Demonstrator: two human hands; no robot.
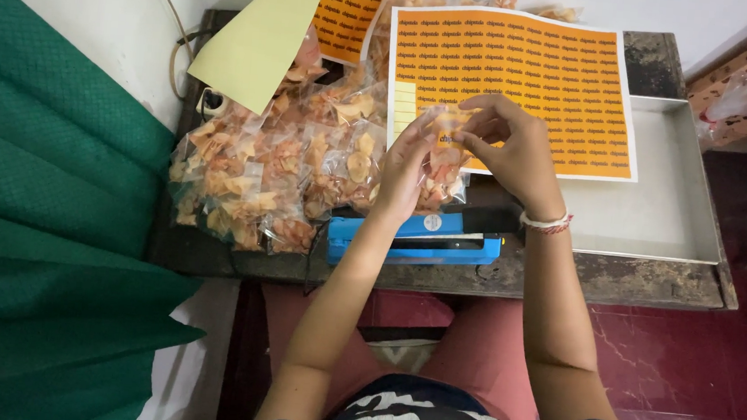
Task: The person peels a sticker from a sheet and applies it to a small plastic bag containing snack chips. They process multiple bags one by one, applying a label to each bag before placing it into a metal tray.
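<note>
Left hand (403, 168) and right hand (507, 145) both pinched on clear snack bag (442, 158), held over table (652, 281) centre. Blue sealer (416, 238) at 6 o'clock, orange sticker sheet (535, 72) at 12, bag pile (261, 174) at 9.

Two orange sticker sheets (526, 80), one blue sealer (415, 240), one grey tray (666, 215), many snack packets (261, 174).

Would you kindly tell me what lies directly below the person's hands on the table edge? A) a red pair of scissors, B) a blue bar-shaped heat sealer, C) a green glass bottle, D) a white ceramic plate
B: a blue bar-shaped heat sealer lies just below the left hand and right hand, which together hold a clear plastic bag of orange snack chips.
</note>
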